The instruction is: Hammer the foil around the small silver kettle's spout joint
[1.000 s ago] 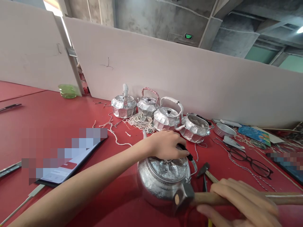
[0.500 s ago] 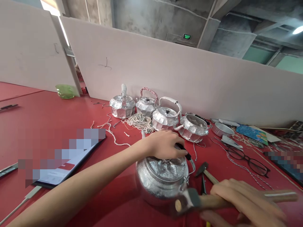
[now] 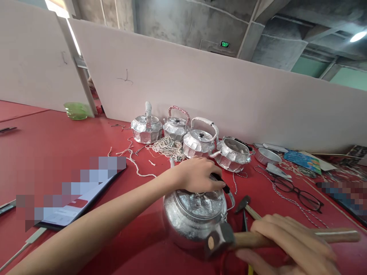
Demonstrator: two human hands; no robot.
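Observation:
A silver hammered kettle [image 3: 189, 225] stands on the red table in front of me. My left hand [image 3: 199, 175] is closed around its black handle [image 3: 222, 183], over the lid [image 3: 200, 204]. My right hand [image 3: 289, 240] grips the wooden shaft of a hammer [image 3: 220, 238], whose head is at the kettle's lower right side; whether it touches the metal I cannot tell. Another small hammer [image 3: 243, 203] lies just beyond my right hand, and a dark, narrow tool [image 3: 244, 221] is partly hidden beside it.
Several silver kettles [image 3: 199, 143] line the white partition [image 3: 215, 84], with a heap of cord [image 3: 168, 148] among them. A phone [image 3: 77, 202] with a cable lies left. Eyeglasses [image 3: 298, 193], a metal strainer [image 3: 268, 156] and scraps are on the right.
The view has shifted slightly, moving the scene a little left. The hammer head, blurred before, is sharper and a little higher, nearer the kettle. My left hand keeps its hold on the handle.

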